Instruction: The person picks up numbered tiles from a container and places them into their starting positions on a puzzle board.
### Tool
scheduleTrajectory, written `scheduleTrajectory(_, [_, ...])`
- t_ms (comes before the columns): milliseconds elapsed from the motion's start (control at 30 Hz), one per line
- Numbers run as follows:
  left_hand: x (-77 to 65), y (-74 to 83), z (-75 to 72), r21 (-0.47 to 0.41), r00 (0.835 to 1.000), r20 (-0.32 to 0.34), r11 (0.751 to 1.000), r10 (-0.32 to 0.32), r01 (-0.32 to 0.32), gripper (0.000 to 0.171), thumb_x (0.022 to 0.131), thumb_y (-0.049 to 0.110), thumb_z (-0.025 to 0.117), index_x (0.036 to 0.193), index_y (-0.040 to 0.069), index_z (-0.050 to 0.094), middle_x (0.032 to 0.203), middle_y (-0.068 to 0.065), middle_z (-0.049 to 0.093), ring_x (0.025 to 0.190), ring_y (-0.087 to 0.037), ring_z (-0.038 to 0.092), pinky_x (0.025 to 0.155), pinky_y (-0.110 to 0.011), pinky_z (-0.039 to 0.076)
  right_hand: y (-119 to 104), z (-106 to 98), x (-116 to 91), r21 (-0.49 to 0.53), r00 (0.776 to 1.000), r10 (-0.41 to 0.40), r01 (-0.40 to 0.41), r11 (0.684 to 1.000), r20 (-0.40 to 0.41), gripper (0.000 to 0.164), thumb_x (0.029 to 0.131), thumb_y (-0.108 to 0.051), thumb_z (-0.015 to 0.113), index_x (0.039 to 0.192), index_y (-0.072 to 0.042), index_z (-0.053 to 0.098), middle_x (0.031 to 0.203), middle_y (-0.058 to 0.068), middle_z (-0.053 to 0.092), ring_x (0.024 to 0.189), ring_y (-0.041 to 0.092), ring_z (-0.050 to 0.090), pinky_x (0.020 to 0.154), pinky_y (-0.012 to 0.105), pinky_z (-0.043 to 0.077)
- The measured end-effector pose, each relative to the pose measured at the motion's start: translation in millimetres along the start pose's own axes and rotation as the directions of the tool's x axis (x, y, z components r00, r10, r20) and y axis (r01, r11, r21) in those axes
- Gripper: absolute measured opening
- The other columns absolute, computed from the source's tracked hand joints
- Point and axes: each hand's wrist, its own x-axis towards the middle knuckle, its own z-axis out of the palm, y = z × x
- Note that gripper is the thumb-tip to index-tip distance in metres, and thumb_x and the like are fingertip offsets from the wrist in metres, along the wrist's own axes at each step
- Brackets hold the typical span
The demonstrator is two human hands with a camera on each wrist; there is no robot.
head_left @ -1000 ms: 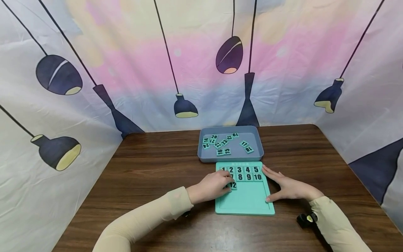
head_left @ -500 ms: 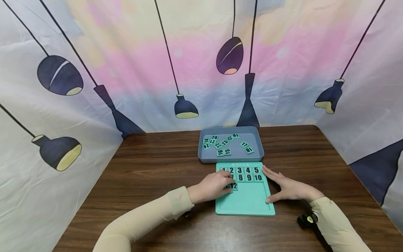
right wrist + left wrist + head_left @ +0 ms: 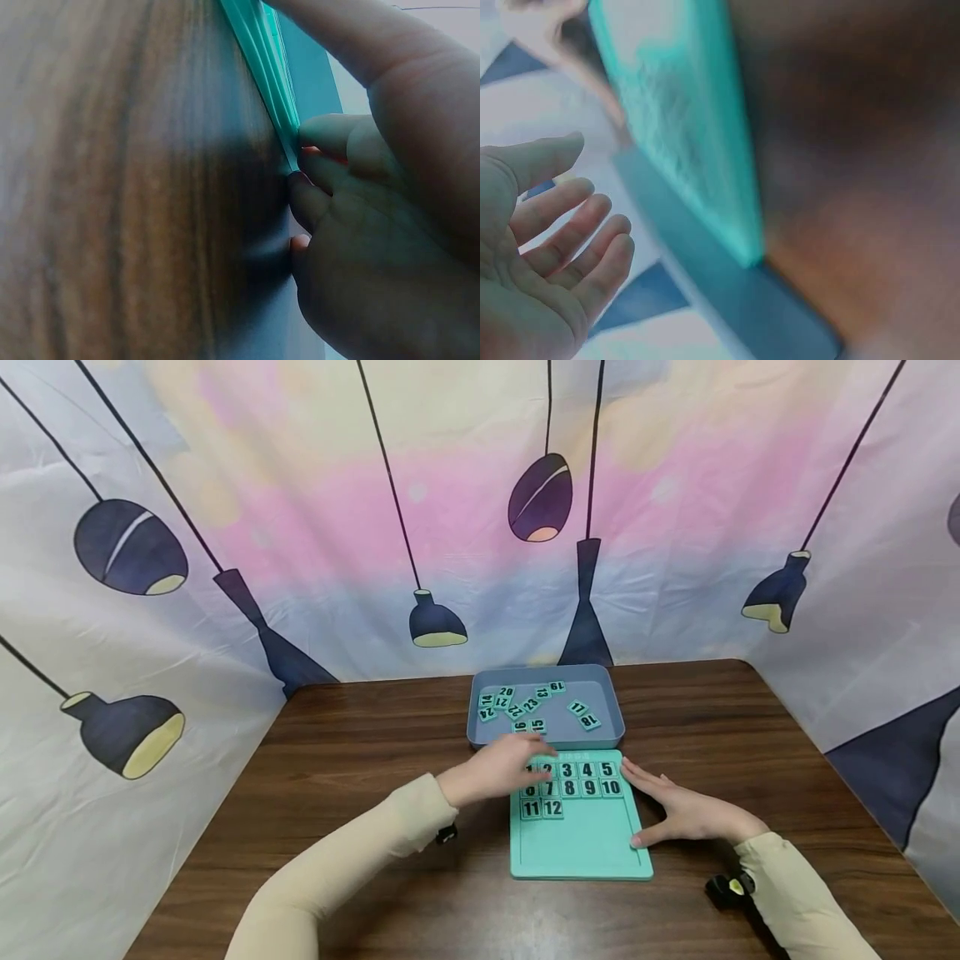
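Over the upper left of a turquoise number board [image 3: 592,852], my left hand [image 3: 501,768] hovers, its fingers half bent. Nothing lies between those fingers [image 3: 604,274] in the left wrist view. Number tiles 1 to 10 fill the board's two upper rows; tile 11 [image 3: 531,809] and tile 12 [image 3: 552,808] sit side by side at the left of the third row. Along the board's right edge rests my right hand [image 3: 693,810], thumb and fingers spread apart. Its fingertips [image 3: 319,135] touch the board's side in the right wrist view.
Behind the board stands a blue-grey tray [image 3: 611,727] holding several loose number tiles, among them tile 17 [image 3: 578,707] and tile 18 [image 3: 590,722]. Both lie on a dark wooden table [image 3: 360,743]. A cloth with printed lamps [image 3: 438,622] hangs behind.
My left hand has left tile 12 and moved up and away toward the tray, uncovering tiles 11 and 12. My right hand keeps its place at the board's edge. The head view shifts slightly.
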Motion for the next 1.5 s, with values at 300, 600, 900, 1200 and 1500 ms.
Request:
scheduleTrajectory(300, [47.9, -31.9, -55.4, -0.087, 0.995, -0.046, 0.993, -0.084, 0.08, 0.036, 0.1, 0.021, 0.066, 0.134, 0.008, 0.065, 0.131, -0.009, 0.063, 0.121, -0.026, 0.058, 0.097, -0.036, 0.05, -1, 1, -2, 0.006, 1.0, 0.005, -0.005, 1.0, -0.001, 0.113, 0.084, -0.043, 0.081, 0.162, -0.004, 0.01, 0.167, 0.02, -0.004, 0.147, 0.054, -0.009, 0.112, 0.074, 0.001])
scheduleTrajectory(600, [105.5, -67.7, -69.5, -0.193, 0.99, 0.01, 0.971, -0.142, 0.141, 0.037, 0.102, 0.02, 0.064, 0.136, 0.008, 0.063, 0.135, -0.009, 0.062, 0.12, -0.025, 0.059, 0.095, -0.034, 0.051, 1, 1, -1, 0.011, 1.0, -0.021, 0.021, 1.0, -0.006, 0.113, 0.084, -0.042, 0.081, 0.162, -0.004, 0.009, 0.167, 0.019, -0.003, 0.148, 0.052, -0.006, 0.113, 0.073, 0.0])
scheduleTrajectory(900, [128.7, -89.3, -57.3, -0.286, 0.977, 0.047, 0.934, -0.209, 0.214, 0.039, 0.103, 0.016, 0.06, 0.14, 0.002, 0.059, 0.136, -0.016, 0.061, 0.12, -0.027, 0.059, 0.097, -0.037, 0.051, 3, 2, 0, 0.0, 1.0, -0.005, 0.005, 1.0, -0.01, 0.113, 0.084, -0.045, 0.081, 0.163, -0.007, 0.009, 0.168, 0.018, -0.003, 0.147, 0.054, -0.009, 0.112, 0.074, 0.002])
scheduleTrajectory(1200, [133.2, -115.6, -36.2, -0.224, 0.948, 0.132, 0.923, -0.29, 0.314, 0.037, 0.102, 0.014, 0.061, 0.138, 0.005, 0.062, 0.139, -0.012, 0.06, 0.125, -0.027, 0.057, 0.1, -0.038, 0.049, 3, 2, -1, 0.012, 1.0, -0.014, 0.014, 1.0, -0.012, 0.113, 0.084, -0.043, 0.081, 0.162, -0.006, 0.008, 0.168, 0.017, -0.003, 0.148, 0.051, -0.007, 0.113, 0.072, 0.0])
scheduleTrajectory(1500, [132.4, -120.7, -23.1, -0.19, 0.926, 0.242, 0.922, -0.289, 0.337, 0.034, 0.101, 0.011, 0.063, 0.134, 0.01, 0.066, 0.133, -0.012, 0.062, 0.121, -0.026, 0.058, 0.096, -0.038, 0.05, 2, 2, -2, 0.025, 1.0, -0.003, 0.003, 1.0, -0.01, 0.112, 0.085, -0.042, 0.081, 0.163, -0.007, 0.009, 0.167, 0.018, -0.004, 0.145, 0.056, -0.01, 0.11, 0.076, 0.004])
